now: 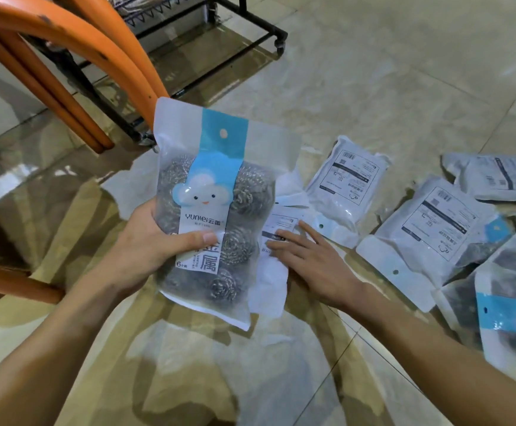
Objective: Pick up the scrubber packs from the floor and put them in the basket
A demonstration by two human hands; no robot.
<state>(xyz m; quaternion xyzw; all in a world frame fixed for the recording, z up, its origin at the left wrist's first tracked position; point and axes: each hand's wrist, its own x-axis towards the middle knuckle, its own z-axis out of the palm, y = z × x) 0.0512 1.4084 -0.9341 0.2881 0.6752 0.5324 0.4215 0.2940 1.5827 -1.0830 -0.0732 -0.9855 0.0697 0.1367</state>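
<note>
Left hand (146, 241) grips "yunlei" pack (210, 210); right hand (309, 256) fingers flat on floor pack (276, 241).

The clear plastic pack of steel wool scrubbers with the blue cloud label (210, 210) in my left hand (152, 244) covers most of the white pack lying back-up (273, 259) under my right hand (309, 259). The packs at the right edge (508, 318) are cut off. Back-label print's too small to read. The orange chair (66, 56) and black wire rack (189, 20) run out the top left.
</note>
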